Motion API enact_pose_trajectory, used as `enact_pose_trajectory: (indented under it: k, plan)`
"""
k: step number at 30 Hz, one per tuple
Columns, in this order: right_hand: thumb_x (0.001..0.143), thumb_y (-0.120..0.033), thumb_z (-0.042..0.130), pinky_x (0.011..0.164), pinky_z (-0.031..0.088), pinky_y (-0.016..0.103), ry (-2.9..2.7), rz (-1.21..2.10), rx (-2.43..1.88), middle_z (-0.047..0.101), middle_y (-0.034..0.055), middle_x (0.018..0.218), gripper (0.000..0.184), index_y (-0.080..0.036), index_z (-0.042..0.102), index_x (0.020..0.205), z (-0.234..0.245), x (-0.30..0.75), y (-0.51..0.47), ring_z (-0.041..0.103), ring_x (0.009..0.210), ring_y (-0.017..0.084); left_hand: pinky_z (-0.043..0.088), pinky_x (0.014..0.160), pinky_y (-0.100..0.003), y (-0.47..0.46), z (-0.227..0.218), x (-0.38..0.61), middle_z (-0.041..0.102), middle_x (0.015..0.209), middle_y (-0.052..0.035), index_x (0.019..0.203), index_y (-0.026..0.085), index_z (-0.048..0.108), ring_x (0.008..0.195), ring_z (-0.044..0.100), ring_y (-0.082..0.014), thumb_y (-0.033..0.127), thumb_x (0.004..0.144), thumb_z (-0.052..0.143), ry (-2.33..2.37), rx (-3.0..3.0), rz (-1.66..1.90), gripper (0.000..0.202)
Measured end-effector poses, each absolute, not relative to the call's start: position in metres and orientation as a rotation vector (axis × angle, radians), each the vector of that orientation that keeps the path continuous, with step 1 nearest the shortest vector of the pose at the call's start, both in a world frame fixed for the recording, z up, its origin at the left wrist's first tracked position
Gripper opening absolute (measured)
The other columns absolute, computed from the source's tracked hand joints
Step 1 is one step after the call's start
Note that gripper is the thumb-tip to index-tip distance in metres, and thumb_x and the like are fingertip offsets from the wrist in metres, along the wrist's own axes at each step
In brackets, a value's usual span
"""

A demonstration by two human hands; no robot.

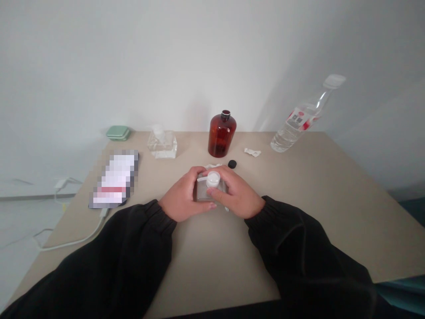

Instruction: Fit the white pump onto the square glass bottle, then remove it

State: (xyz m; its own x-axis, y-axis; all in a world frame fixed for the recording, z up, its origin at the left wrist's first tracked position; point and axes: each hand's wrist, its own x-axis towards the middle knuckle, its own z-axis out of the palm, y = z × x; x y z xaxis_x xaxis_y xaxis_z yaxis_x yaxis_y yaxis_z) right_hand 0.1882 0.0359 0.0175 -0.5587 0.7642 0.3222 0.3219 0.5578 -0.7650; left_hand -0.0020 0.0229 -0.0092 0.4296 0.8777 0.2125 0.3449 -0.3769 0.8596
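The left hand [182, 194] and right hand [237, 193] are clasping a clear square bottle [201, 189] just in front of the amber bottle [222, 135].

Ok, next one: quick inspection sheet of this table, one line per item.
Surface: beige table against a white wall.
Job's things: clear square bottle with white cap, held in both hands.
Clutter: brown glass bottle, black lid, white scrap, second clear bottle, tilted water bottle, green case, phone with blurred screen.
Grippers: nothing seen; bare left hand and right hand instead.
Cables: white cable from the phone over the table edge.
Surroundings: wall socket low at left.
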Motion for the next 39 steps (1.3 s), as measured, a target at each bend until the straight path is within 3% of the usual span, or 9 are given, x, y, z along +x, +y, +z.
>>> enact_pose_trajectory:
  k: [39]
  plan:
    - [0.088, -0.033, 0.058, 0.095, 0.043, 0.043, -2.15, 0.874, -0.868, 0.06, 0.0074, 0.111, 0.029, -0.021, 0.056, 0.114, 0.0169, 0.1885, 0.0353, 0.055, 0.106, 0.023, 0.046, 0.091, -0.045, 0.0227, -0.0089, -0.002, 0.055, 0.115, -0.0093, 0.122, 0.021, 0.036, 0.104, 0.057, -0.0277, 0.035, 0.068, 0.078, 1.053, 1.908, 0.863, 0.069]
